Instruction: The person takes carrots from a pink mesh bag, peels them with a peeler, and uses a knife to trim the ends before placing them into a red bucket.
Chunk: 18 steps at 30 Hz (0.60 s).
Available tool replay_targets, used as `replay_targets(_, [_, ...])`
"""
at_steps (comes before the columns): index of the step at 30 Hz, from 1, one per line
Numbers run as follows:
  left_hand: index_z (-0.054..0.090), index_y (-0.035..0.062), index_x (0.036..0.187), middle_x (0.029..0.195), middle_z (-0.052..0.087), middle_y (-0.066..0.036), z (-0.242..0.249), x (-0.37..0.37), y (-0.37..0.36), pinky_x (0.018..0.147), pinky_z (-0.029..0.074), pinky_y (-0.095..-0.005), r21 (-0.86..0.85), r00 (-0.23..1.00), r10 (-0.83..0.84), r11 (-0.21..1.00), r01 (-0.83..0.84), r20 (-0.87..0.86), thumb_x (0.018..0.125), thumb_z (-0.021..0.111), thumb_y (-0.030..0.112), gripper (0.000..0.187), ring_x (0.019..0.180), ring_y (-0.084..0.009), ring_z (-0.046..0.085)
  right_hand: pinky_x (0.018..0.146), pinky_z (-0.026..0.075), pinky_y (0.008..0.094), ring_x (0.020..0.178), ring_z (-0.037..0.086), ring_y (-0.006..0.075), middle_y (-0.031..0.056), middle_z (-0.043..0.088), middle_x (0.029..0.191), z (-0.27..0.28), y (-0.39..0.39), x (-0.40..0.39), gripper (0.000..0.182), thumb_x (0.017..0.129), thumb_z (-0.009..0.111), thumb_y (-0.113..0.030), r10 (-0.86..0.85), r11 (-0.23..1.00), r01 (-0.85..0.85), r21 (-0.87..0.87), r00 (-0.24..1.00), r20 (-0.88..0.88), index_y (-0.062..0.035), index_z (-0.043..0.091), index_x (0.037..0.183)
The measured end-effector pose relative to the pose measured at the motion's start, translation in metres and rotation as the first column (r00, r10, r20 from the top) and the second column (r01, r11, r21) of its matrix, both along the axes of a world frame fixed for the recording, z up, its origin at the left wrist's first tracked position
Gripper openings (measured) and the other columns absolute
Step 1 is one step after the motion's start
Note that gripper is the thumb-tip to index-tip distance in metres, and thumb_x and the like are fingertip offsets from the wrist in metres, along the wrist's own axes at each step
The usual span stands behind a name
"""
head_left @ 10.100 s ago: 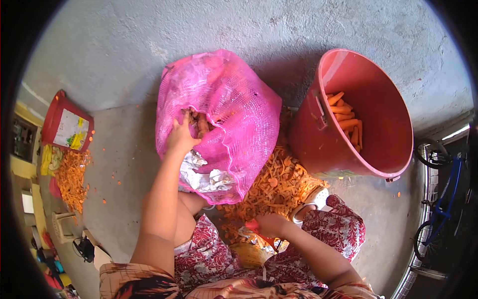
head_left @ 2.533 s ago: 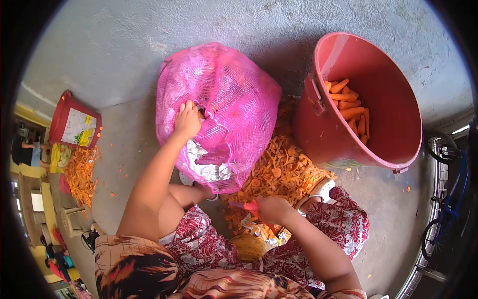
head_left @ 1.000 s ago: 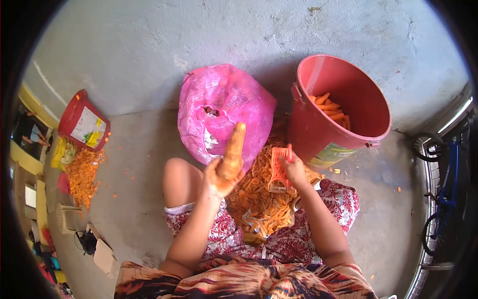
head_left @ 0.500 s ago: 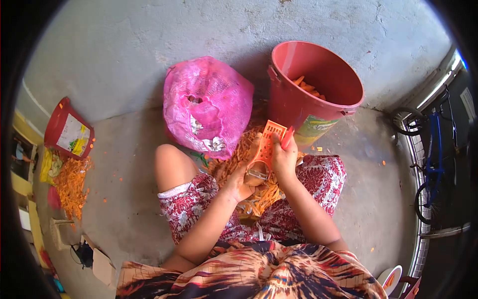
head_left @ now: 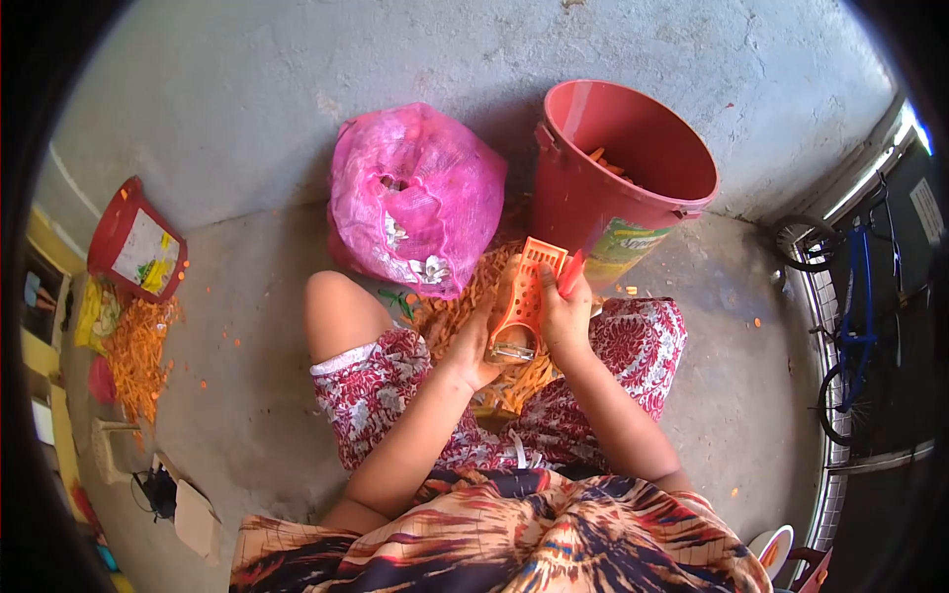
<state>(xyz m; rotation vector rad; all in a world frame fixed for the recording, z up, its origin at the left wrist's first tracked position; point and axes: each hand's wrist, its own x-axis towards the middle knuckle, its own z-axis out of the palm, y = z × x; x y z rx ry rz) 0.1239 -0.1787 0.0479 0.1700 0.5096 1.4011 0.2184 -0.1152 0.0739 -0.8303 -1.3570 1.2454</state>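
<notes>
Near the middle of the view, my left hand has its fingers wrapped round the lower left side of an orange peeler-grater, close to its metal blade. Against the grater's right side, my right hand is closed round a red-orange object, whose tip sticks up past the fingers. Whether it is a carrot or a handle I cannot tell. Below both hands lies a heap of orange peelings, between my bent legs.
Behind the peelings stand a pink mesh bag and a large red bucket with carrots inside. A smaller red bucket tilts at the left beside more peelings. A blue bicycle is at the right.
My left hand has shifted slightly, and its fingers are less visible below the blade. The grater stays in nearly the same place. The camera view has moved a little.
</notes>
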Motion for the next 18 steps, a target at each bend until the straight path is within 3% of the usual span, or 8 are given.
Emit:
replay_targets(3, [0.044, 0.0098, 0.117, 0.109, 0.053, -0.005, -0.006, -0.002, 0.002, 0.081, 0.044, -0.0345, -0.018, 0.998, -0.055, 0.998, 0.055, 0.015, 0.089, 0.033, 0.038, 0.041, 0.097, -0.0177, 0.052, 0.064, 0.043, 0.0228, 0.072, 0.051, 0.0074, 0.0028, 0.056, 0.081, 0.001, -0.003, 0.000, 0.013, 0.086, 0.049, -0.011, 0.023, 1.000, -0.023, 0.010, 0.999, 0.029, -0.0003, 0.050, 0.093])
replay_targets(6, [0.045, 0.0088, 0.115, 0.106, 0.055, -0.005, -0.014, -0.005, 0.004, 0.079, 0.045, -0.0335, 0.053, 0.983, -0.095, 0.995, 0.088, 0.156, 0.090, 0.032, 0.035, 0.038, 0.094, -0.0171, 0.054, 0.064, 0.042, 0.0217, 0.074, 0.050, 0.0072, 0.0026, 0.056, 0.083, 0.000, -0.005, 0.002, 0.016, 0.087, 0.048, -0.012, 0.062, 0.998, -0.061, -0.020, 0.996, 0.057, 0.0008, 0.051, 0.095])
replay_targets(9, [0.047, 0.0079, 0.112, 0.103, 0.056, -0.005, -0.014, -0.005, 0.003, 0.077, 0.046, -0.0323, 0.017, 0.975, -0.094, 0.996, 0.093, 0.203, 0.090, 0.033, 0.033, 0.036, 0.091, -0.0170, 0.055, 0.063, 0.042, 0.0216, 0.072, 0.050, 0.0069, 0.0019, 0.056, 0.082, 0.001, -0.008, 0.000, 0.015, 0.087, 0.048, -0.012, 0.063, 0.998, -0.062, -0.016, 0.996, 0.061, 0.0008, 0.051, 0.094])
replay_targets(18, [0.045, 0.0066, 0.112, 0.101, 0.055, -0.004, -0.002, 0.002, -0.001, 0.078, 0.046, -0.0283, -0.102, 0.996, -0.014, 0.995, 0.023, 0.089, 0.090, 0.034, 0.033, 0.036, 0.089, -0.0139, 0.055, 0.063, 0.042, 0.0214, 0.070, 0.049, 0.0066, 0.0023, 0.056, 0.081, 0.005, -0.009, 0.000, 0.016, 0.087, 0.048, -0.015, 0.065, 0.994, -0.063, -0.091, 0.998, 0.026, -0.0008, 0.052, 0.094])
